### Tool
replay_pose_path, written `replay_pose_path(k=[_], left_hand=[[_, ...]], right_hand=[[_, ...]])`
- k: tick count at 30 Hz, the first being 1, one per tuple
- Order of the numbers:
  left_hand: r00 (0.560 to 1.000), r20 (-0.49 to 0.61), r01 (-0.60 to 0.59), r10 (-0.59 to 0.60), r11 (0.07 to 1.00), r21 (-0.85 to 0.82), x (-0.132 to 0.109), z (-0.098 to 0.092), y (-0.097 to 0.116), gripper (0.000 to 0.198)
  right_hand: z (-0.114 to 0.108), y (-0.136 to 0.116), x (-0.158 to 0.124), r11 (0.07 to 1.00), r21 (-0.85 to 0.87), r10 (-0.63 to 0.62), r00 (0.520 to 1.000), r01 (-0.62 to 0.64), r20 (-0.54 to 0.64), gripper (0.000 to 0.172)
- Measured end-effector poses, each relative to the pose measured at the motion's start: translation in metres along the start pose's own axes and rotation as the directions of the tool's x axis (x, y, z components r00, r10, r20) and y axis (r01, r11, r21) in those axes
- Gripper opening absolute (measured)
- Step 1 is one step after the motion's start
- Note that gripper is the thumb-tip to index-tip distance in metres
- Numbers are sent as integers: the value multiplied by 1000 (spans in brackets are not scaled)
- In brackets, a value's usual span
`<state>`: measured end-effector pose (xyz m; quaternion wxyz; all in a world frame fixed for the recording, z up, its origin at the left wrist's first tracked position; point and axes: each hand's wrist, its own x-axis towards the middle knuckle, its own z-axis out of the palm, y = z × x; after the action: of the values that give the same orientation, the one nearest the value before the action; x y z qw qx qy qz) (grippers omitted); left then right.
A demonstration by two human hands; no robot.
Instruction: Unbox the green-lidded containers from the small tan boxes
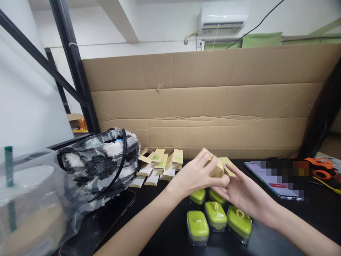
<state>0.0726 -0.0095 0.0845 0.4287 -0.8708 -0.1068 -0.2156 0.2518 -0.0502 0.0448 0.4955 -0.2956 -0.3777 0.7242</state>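
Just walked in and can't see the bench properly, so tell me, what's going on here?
A person holds a small tan carton over a black table. The left hand pinches it, while the right hand touches it from the side with fingers stretched out. Below the hands stand five green-lidded containers. Flat tan cartons lie piled to the left, beside a fuzzy bag in plastic. A phone lies to the right.
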Motion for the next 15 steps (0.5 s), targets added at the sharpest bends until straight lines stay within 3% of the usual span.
replay_pose_path(k=[6, 10, 13, 15], left_hand=[[996, -54, -72, 78, 993, 93, -2, 4, -1, 27], [998, -66, 2, 2, 998, 58, -5, 3, -8, 27], [994, -42, 98, -102, 991, -88, -7, 4, -14, 28], [960, 10, 264, -280, 891, -370, -10, 6, -18, 32]], right_hand=[[0, -2, -2, 996, 80, -26, 999, 29, -36, 21], [1, -4, -2, 993, 105, -53, 998, 58, -45, 19], [0, -12, -3, 995, 22, -101, 994, 101, -31, 20], [-4, -19, -6, 974, -179, -144, 989, 138, -21, 21]])
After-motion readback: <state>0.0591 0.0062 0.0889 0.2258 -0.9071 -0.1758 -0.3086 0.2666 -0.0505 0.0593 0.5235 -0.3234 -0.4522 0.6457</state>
